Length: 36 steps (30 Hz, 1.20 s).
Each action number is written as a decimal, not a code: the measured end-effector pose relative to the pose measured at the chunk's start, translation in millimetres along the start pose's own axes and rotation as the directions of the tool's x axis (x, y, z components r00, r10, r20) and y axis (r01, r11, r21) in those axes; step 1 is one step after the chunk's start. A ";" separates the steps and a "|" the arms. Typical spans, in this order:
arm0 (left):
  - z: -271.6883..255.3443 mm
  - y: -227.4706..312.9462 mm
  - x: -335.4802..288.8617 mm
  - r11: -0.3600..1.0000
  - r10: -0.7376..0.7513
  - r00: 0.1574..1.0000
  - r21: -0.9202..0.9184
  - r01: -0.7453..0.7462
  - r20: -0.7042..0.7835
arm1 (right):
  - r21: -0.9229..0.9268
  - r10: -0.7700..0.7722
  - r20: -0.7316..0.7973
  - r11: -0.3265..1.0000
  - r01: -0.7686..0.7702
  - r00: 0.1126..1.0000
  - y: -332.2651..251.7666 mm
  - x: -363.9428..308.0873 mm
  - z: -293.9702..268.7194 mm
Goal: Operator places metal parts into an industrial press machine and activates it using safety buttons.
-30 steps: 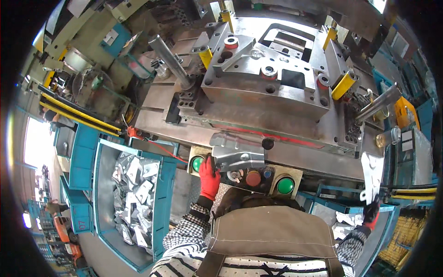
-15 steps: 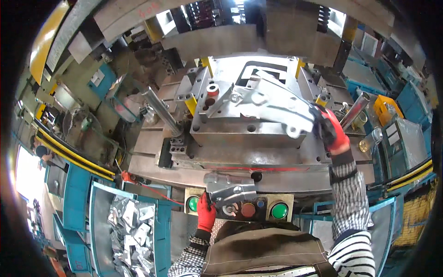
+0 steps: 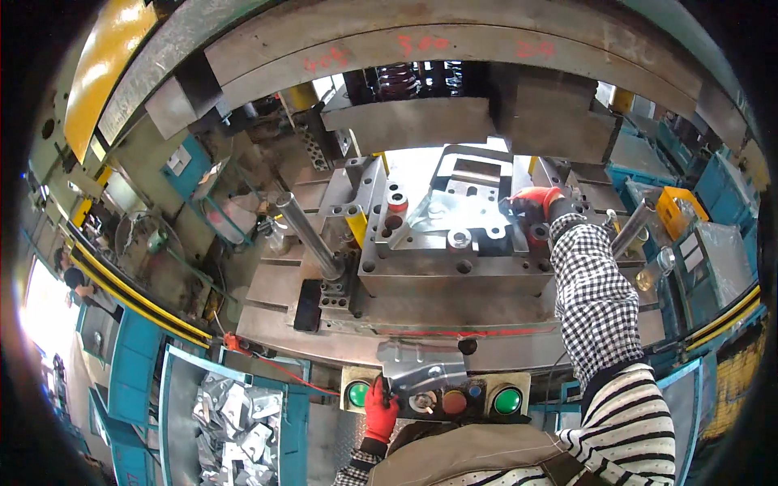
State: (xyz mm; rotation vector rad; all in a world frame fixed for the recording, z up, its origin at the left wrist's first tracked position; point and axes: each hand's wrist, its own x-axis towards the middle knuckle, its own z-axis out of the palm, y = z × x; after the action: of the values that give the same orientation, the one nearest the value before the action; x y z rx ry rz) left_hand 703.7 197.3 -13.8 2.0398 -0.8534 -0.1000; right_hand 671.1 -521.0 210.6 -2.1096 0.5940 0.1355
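My left hand [image 3: 379,411], in a red glove with dark fingers, grips the left end of a grey stamped sheet-metal part [image 3: 425,367] above the control panel. My right hand [image 3: 536,204], gloved alike, reaches out to the press die [image 3: 462,279]. Its fingers close on the right end of a shiny stamped sheet-metal part [image 3: 463,212], which lies over the die's top; the fingertips are partly hidden. Round posts [image 3: 459,238] stand by that part's near edge.
A panel [image 3: 519,381] with green buttons sits at the front edge. Upright steel guide posts [image 3: 308,235] flank the die, and the press ram [image 3: 413,125] hangs beyond. A blue bin [image 3: 284,429] at lower left holds several metal pieces. An orange crate [image 3: 679,212] stands far right.
My right hand has carried its metal part away from me and down onto the die. My left hand keeps its part, now tilted differently. The view has shifted, showing more of the press above.
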 end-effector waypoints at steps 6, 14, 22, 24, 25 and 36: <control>6.0 4.4 12.6 1.000 0.001 0.998 0.014 -0.002 0.066 | -0.298 0.116 -0.231 0.937 -0.184 0.966 -32.3 -28.6 16.8; -53.8 -17.6 5.4 0.997 0.051 0.999 0.057 -0.052 0.018 | -0.073 -0.419 -0.338 0.904 0.421 0.843 -118.0 -216.1 178.1; -83.6 -133.5 -2.7 0.545 -0.722 0.678 -0.491 0.680 0.139 | -0.225 0.324 -0.158 0.908 -0.354 0.933 158.4 -381.4 390.1; -77.3 -123.5 9.3 0.464 -0.699 0.617 -0.428 0.776 0.361 | -0.174 0.416 -0.238 0.871 -0.460 0.877 178.1 -390.2 431.4; -75.0 -129.0 8.5 0.479 -0.709 0.609 -0.391 0.786 0.356 | -0.145 0.451 -0.242 0.859 -0.491 0.859 174.4 -386.0 441.9; -50.8 -168.6 -1.1 0.788 -0.580 0.815 -0.256 0.561 0.001 | -0.101 0.364 -0.468 0.883 -0.458 0.805 183.8 -376.1 478.5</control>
State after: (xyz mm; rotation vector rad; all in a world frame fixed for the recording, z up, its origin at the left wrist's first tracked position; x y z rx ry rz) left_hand 811.6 295.0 -112.9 1.9832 -0.1308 -0.4396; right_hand 316.0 -85.6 -87.0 -2.1918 1.3701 -0.0399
